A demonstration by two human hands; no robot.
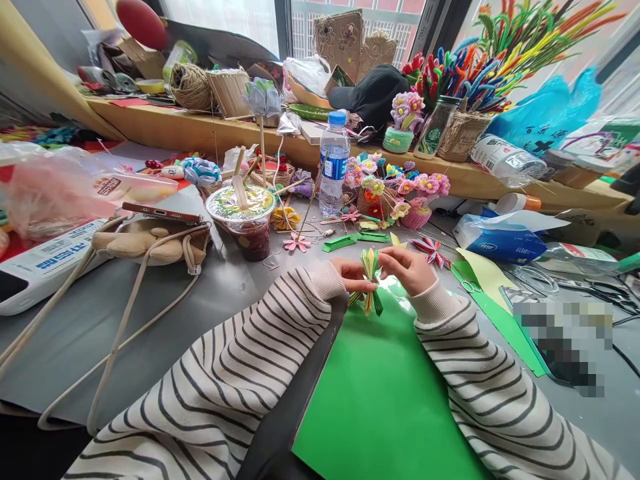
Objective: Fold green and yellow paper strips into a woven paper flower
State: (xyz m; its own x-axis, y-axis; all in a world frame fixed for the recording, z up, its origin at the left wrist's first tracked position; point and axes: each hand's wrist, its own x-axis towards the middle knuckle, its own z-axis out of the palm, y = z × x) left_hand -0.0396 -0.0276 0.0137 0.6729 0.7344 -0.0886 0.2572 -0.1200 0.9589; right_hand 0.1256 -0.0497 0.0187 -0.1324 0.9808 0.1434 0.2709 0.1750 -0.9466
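Between my two hands is a folded paper flower [371, 261] with pleated green and yellow petals, held above a large green paper sheet [375, 393]. My left hand [351, 275] grips it from the left, fingers closed on its middle. From the right, my right hand [407, 268] pinches at its upper right side; the fingertips are partly hidden behind the petals. Just beyond my hands lie folded green paper strips [340, 243]. A red and pink paper flower [431, 251] rests right of my right hand, and a pink paper flower [297, 242] on a stick lies to the left.
A lidded drink cup [250, 233] and a water bottle [333, 167] stand behind my hands. On the left sits a corded bag [150, 243] with a phone [163, 212] on top. Scissors [470, 285], a blue tissue pack [500, 237] and cables are at right. Crafts crowd the ledge [300, 143].
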